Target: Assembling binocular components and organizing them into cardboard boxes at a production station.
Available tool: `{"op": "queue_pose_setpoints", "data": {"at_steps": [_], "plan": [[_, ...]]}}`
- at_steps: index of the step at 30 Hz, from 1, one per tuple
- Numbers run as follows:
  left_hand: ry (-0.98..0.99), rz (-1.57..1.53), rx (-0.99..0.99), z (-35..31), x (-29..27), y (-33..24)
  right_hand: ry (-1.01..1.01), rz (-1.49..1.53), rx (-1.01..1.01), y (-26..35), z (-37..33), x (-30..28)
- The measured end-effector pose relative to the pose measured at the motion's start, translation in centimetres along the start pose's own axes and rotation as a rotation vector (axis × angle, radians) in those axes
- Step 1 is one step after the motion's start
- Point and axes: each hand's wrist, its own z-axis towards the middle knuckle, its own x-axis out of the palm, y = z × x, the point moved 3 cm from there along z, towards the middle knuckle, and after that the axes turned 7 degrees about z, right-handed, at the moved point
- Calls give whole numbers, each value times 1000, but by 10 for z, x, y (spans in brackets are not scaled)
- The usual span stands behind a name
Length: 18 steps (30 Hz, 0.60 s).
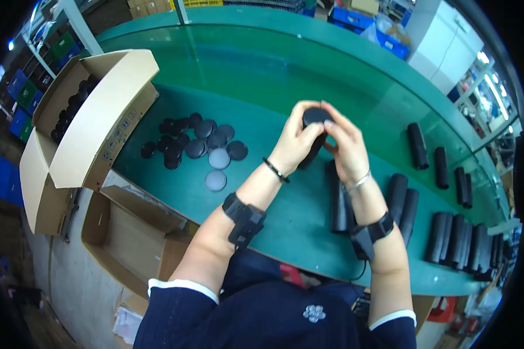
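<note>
A black tube [312, 154] stands upright between my hands over the green table, with a round black cap [315, 116] at its top end. My left hand [291, 142] is closed around the tube's upper part, its thumb at the cap's edge. From the other side my right hand [349, 145] grips the cap, thumb and fingers on its rim. Whether the cap is fully seated cannot be seen. Several loose black caps [217, 138] lie on the table to the left; two greyer discs [216, 180] are nearest me. Beneath my right wrist lie more black tubes [338, 200].
An open cardboard box [119, 110] filled with black caps stands at the left. Below it is another open carton [128, 232]. Several black tubes [439, 235] lie in groups at the right, others [417, 145] farther back. A raised green border [262, 23] rings the table's far side.
</note>
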Motion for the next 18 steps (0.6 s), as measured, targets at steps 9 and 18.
{"op": "queue_pose_setpoints", "data": {"at_steps": [9, 18], "plan": [[126, -7, 49, -19, -19, -5, 346, -391, -45, -2, -14, -36], [-13, 756, -260, 10, 30, 64, -96, -938, -285, 34, 37, -145]]}}
